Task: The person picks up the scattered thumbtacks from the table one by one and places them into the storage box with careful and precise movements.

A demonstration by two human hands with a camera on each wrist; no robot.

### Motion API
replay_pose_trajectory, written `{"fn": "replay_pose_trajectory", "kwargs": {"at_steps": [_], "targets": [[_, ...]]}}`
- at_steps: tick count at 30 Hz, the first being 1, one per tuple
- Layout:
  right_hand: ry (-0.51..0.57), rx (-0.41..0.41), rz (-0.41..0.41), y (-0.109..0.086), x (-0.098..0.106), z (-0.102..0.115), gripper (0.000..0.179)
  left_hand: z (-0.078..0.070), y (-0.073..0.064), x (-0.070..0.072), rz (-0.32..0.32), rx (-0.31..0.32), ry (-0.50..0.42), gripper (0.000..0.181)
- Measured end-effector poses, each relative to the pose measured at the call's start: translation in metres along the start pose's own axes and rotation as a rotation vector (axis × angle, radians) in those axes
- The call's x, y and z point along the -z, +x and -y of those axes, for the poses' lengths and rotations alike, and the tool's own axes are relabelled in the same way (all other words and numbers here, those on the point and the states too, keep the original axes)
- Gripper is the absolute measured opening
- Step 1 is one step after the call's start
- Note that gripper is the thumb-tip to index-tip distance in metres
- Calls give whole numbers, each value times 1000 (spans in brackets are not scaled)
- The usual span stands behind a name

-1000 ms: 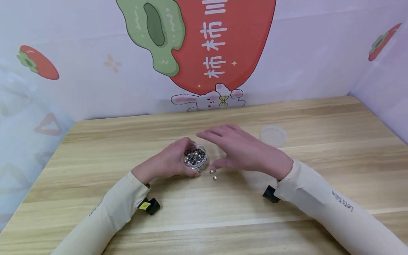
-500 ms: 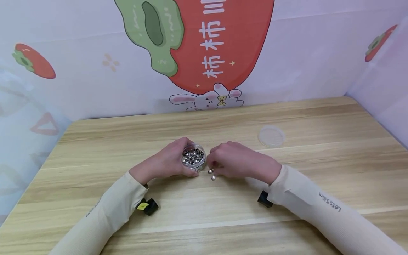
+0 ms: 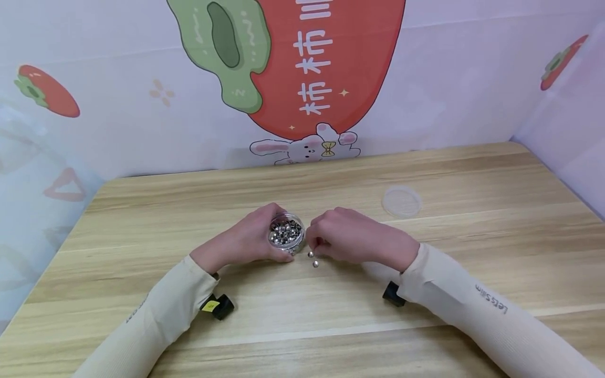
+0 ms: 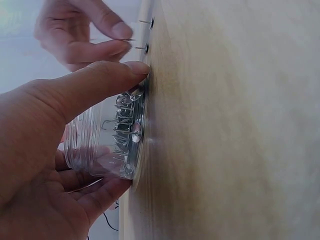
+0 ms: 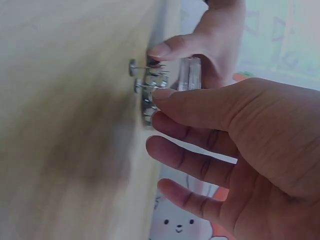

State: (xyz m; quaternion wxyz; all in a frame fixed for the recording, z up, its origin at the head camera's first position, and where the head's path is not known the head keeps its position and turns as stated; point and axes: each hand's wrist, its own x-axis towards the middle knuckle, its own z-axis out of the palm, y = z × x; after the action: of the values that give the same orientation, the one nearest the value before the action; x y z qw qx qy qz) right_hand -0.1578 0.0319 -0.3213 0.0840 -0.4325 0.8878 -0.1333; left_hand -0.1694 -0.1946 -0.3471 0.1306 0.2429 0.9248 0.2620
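Note:
My left hand (image 3: pixel 255 236) grips a clear round plastic jar (image 4: pixel 82 142) from its left side, thumb in front and fingers behind. Silver thumbtacks (image 3: pixel 285 231) fill much of the jar. Just right of it, my right hand (image 3: pixel 346 236) has thumb and forefinger pinched together at the pin of a thumbtack (image 5: pixel 137 86). A second thumbtack (image 5: pixel 132 67) stands beside that one, head down on the table with its pin up. The right hand's other fingers (image 5: pixel 185 155) are spread loosely in the right wrist view.
A clear round lid (image 3: pixel 402 201) lies on the wooden table (image 3: pixel 302 325) behind and right of my right hand. A printed cloth (image 3: pixel 425 94) hangs along the table's back edge. Black wrist cameras (image 3: pixel 222 307) sit under both sleeves.
My right hand came down from above the table, where its fingers were spread, and its thumb and forefinger closed at the thumbtacks. My left hand kept its grip on the jar.

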Motion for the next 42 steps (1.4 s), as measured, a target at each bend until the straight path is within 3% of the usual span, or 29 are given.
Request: {"fn": "replay_pose_trajectory", "kwargs": {"at_steps": [9, 17, 20, 25, 27, 36, 42], "targets": [[-51, 36, -124, 13, 28, 9, 5, -1, 3, 7, -4, -28, -1, 75], [-75, 28, -147, 23, 30, 14, 4, -3, 6, 3, 4, -41, -4, 72], [-57, -1, -153, 22, 29, 12, 27, -3, 7, 3, 2, -51, 8, 75], [-56, -33, -144, 21, 29, 10, 99, -1, 6, 3, -12, -62, 34, 78], [-77, -36, -138, 21, 29, 10, 110, 0, 6, 3, -19, -61, 41, 76], [-99, -44, -103, 18, 26, 13, 111, 1, 3, 2, -7, -46, 38, 77], [-103, -45, -130, 11, 26, 13, 108, 1, 3, 2, -14, -54, 41, 79]]}}
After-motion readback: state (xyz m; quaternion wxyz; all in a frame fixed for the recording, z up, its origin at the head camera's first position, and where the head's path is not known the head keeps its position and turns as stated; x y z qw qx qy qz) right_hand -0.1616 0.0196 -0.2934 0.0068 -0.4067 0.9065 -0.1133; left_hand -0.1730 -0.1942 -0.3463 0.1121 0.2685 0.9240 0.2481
